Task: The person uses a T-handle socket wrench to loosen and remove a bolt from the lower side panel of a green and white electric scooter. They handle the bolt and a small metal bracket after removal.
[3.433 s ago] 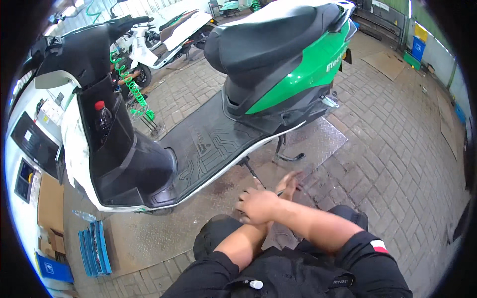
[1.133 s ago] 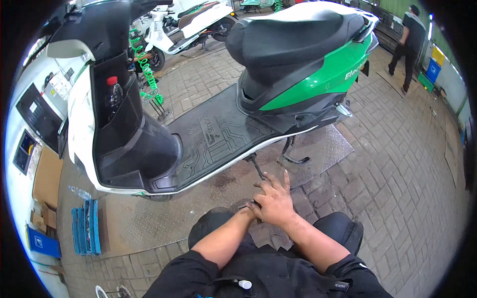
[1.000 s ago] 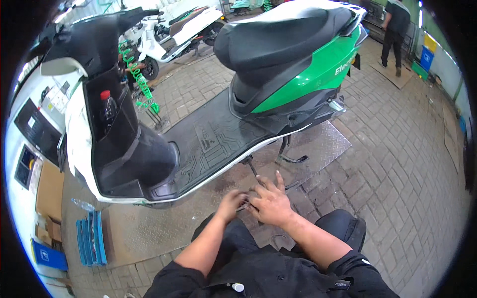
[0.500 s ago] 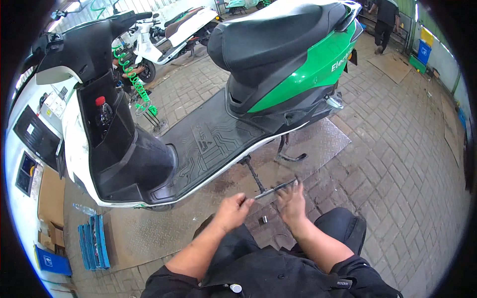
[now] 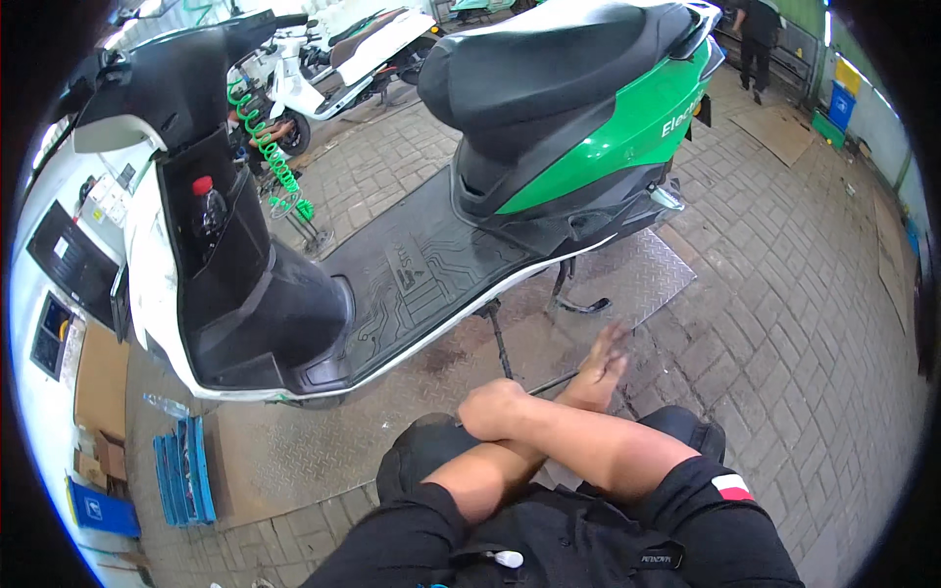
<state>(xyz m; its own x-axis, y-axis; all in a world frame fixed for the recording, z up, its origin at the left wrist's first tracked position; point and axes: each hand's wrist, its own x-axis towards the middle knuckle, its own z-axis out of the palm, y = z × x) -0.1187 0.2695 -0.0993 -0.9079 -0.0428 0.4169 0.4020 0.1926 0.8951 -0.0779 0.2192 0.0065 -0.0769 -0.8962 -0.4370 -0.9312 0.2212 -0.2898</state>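
Observation:
My forearms cross in front of me, the right one lying over the left. My right hand point(image 5: 490, 407) is closed around the near end of the crossbar of a dark T-handle wrench point(image 5: 504, 355). My left hand point(image 5: 600, 368) reaches past it to the right, fingers stretched out, its palm side at the bar's far end; whether it touches is hard to tell. The wrench's shaft runs to the lower edge of a green, white and black scooter point(image 5: 559, 167), where its tip is hidden. Close by, a black stand point(image 5: 583, 306) hangs under the scooter.
The scooter stands over a metal floor plate point(image 5: 294, 456) on paving. A blue toolbox point(image 5: 184, 472) lies at left beside a clear bottle point(image 5: 167, 405). A green coiled hose point(image 5: 265, 147) hangs behind. Farther back are a white scooter point(image 5: 338, 83) and a standing person point(image 5: 758, 44).
My hands have swapped sides: the right moved left over the left arm to the bar's near end, the left moved right. The crossbar sits at a similar angle. The person behind has shifted slightly.

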